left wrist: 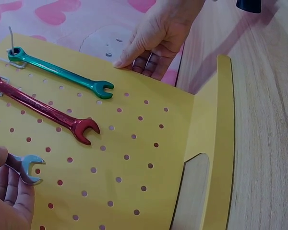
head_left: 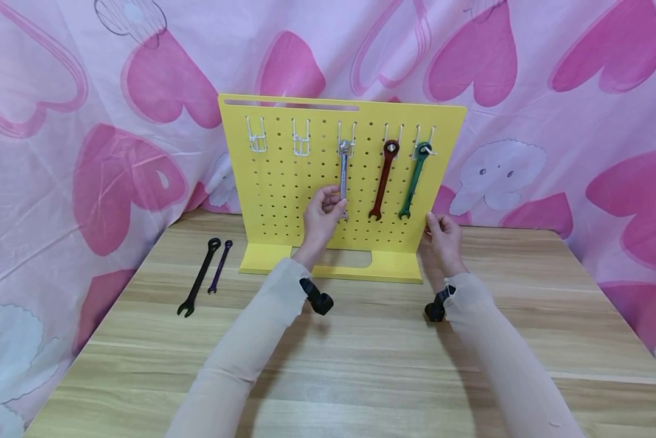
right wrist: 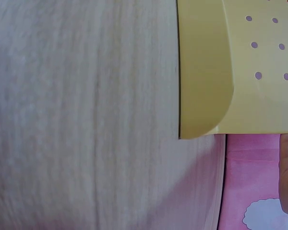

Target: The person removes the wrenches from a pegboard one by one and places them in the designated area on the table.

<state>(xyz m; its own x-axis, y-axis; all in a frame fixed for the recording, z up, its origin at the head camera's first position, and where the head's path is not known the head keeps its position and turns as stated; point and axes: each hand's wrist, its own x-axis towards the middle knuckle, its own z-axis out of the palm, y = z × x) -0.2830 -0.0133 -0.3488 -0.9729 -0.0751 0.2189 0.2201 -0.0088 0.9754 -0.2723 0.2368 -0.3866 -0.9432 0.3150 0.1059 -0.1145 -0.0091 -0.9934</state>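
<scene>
My left hand holds the lower part of a silver combination wrench between thumb and fingers. The wrench stands upright against a yellow pegboard, its ring end at the middle white wire hook. In the left wrist view, its open jaw end sticks out past my fingers. My right hand grips the board's right edge, thumb at the front and fingers partly hidden behind. A red wrench and a green wrench hang on hooks to the right of the silver one.
Two more white wire hooks, a far-left hook and its neighbour, hold nothing. Left of the board, a large black wrench and a small purple wrench lie on the wooden table. A pink heart-patterned cloth hangs behind.
</scene>
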